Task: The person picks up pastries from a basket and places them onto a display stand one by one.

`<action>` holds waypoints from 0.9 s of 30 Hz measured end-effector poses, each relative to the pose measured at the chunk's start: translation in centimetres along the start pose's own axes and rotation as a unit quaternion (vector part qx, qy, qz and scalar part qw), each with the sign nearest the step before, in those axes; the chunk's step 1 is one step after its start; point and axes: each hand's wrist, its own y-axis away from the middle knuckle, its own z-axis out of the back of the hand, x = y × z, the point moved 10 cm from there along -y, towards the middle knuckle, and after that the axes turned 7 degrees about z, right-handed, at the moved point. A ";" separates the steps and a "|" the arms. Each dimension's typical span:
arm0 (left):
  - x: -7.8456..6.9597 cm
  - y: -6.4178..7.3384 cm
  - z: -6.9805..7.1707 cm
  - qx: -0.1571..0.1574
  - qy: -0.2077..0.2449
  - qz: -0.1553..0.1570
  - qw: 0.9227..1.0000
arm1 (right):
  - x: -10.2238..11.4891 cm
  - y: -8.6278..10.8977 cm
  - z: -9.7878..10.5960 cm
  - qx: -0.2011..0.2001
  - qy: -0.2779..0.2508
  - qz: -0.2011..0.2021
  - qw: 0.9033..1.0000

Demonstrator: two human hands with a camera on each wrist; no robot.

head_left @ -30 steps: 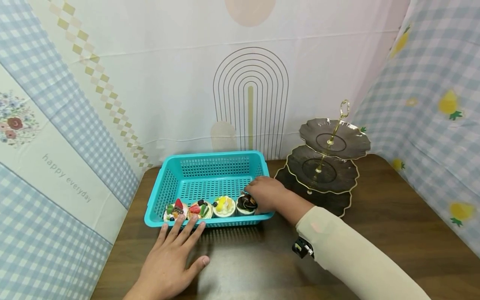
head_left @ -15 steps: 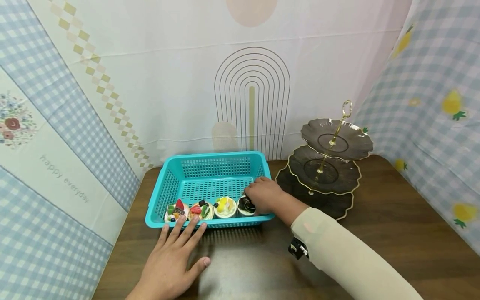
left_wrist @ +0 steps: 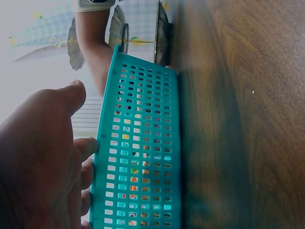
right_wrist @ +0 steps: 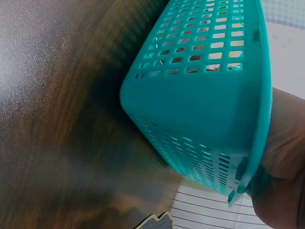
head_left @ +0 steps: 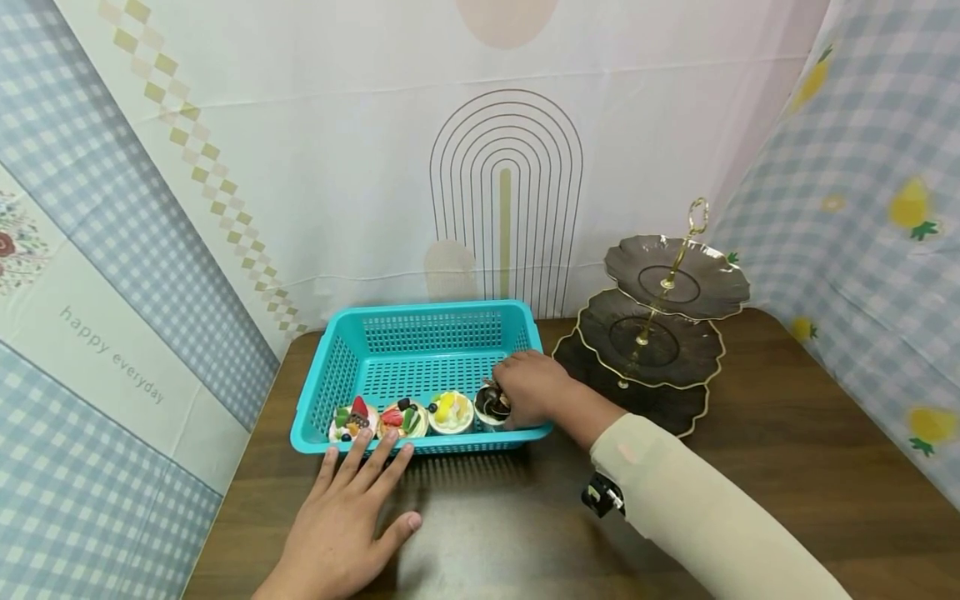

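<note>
Inside the turquoise basket (head_left: pixel 420 312), along its near wall, several small fruit- and cream-topped dessert cups stand in a row. At the right end is a chocolate-topped dessert cup (head_left: pixel 490 406), which my right hand (head_left: pixel 532 387) grips from its right side; the fingertips are partly hidden. My left hand (head_left: pixel 341 521) lies with fingers spread and straight, fingertips on the near rim, just before the strawberry-topped cup (head_left: pixel 354 419). Between them sit a cup with strawberry and kiwi (head_left: pixel 402 419) and a yellow-fruit cup (head_left: pixel 451 412). In the right wrist view the basket wall hides the right fingers.
A three-tier dark cake stand (head_left: pixel 648 337) with gold edges and a gold ring handle stands right of the basket, close behind the right forearm. Both rest on a brown wooden table (head_left: pixel 795 467). Printed cloths hang at the back and both sides.
My right hand stays at the chocolate-topped cup and shifts only slightly, with the dark topping showing a little differently. The left hand keeps its place on the rim.
</note>
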 end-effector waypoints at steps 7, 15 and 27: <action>0.0 0.0 0.0 0.001 0.001 0.003 1.000 | -0.3 0.3 1.4 -0.033 -0.052 0.001 0.998; 0.0 0.0 0.0 -0.001 0.004 0.002 1.000 | -0.9 0.7 2.3 -0.052 -0.113 -0.021 0.992; -0.1 0.1 0.1 -0.007 0.000 -0.002 1.000 | -1.2 2.0 3.4 -0.125 -0.282 0.002 0.951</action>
